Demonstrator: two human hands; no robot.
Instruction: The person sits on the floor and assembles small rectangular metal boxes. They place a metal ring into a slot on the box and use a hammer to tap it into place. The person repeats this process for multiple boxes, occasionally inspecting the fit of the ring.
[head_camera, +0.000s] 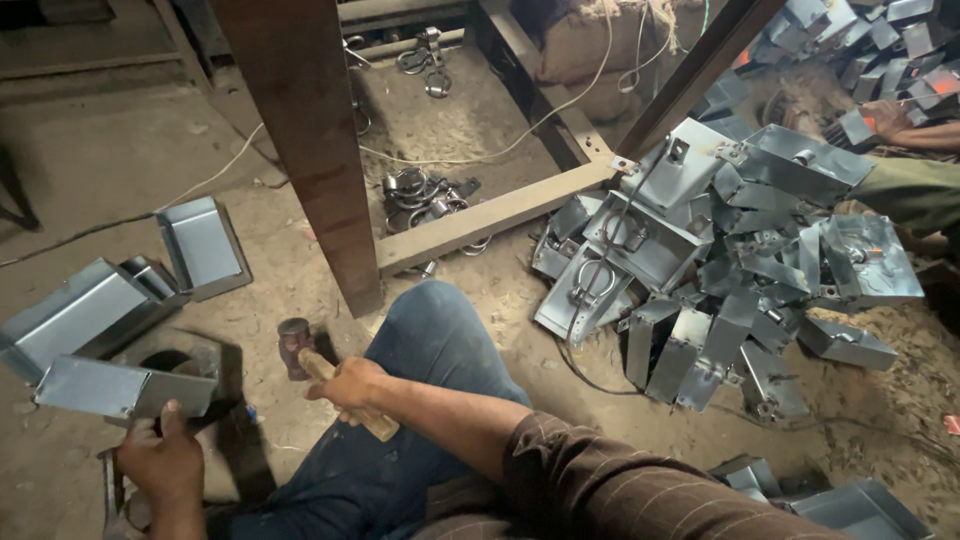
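My right hand (350, 388) grips the wooden handle of a hammer (297, 345), whose dark rusty head hovers just above the dirt floor, beside my blue-trousered knee (430, 330). My left hand (162, 462) at the bottom left holds the near end of a folded grey sheet-metal box piece (120, 388), which rests on a dark metal block (190, 358). The hammer head is to the right of that piece, not touching it.
More grey box pieces (200, 245) lie at the left. A large heap of finished metal boxes (720, 260) fills the right. A rusty steel post (310, 150) and frame (490, 215) stand ahead, with shackles (420, 195) and a cord (500, 150) behind. Another person's arm (915, 130) shows at the far right.
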